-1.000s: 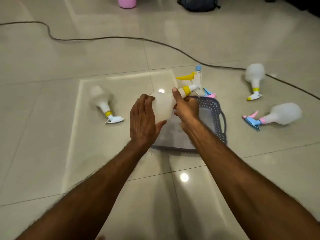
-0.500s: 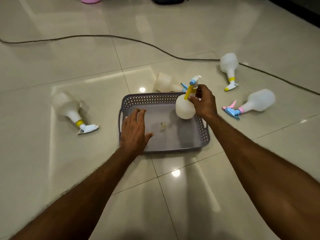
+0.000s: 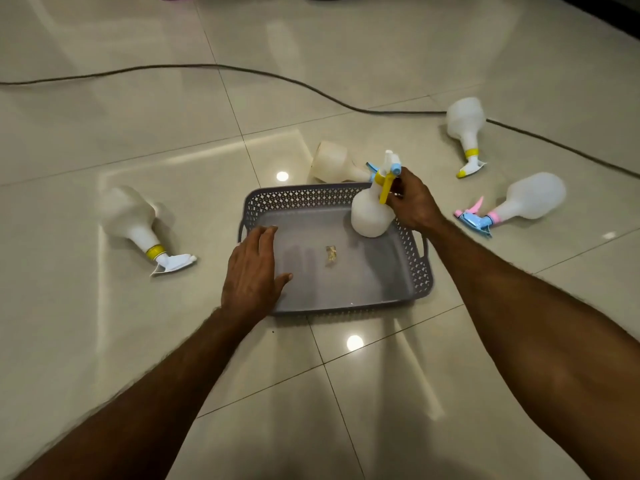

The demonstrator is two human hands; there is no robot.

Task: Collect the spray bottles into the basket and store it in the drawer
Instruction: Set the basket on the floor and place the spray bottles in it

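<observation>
The right hand [image 3: 412, 202] gripped the neck of a bottle [image 3: 370, 213] that stood upright in the far right corner of the grey basket [image 3: 420, 268]. The left hand [image 3: 252, 271] lay open and flat over the basket's near left edge. The basket stood on the tiled floor [image 3: 138, 341], and four other bottles lay on their sides around it.

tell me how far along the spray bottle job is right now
Done: nothing fully yet. In hand: the right hand holds the first bottle upright by its neck in the far right corner of the grey basket; the left hand rests open on the basket's near left edge. Left: four bottles lie on the floor, left, behind the basket, far right and right. No drawer is in view.
</observation>
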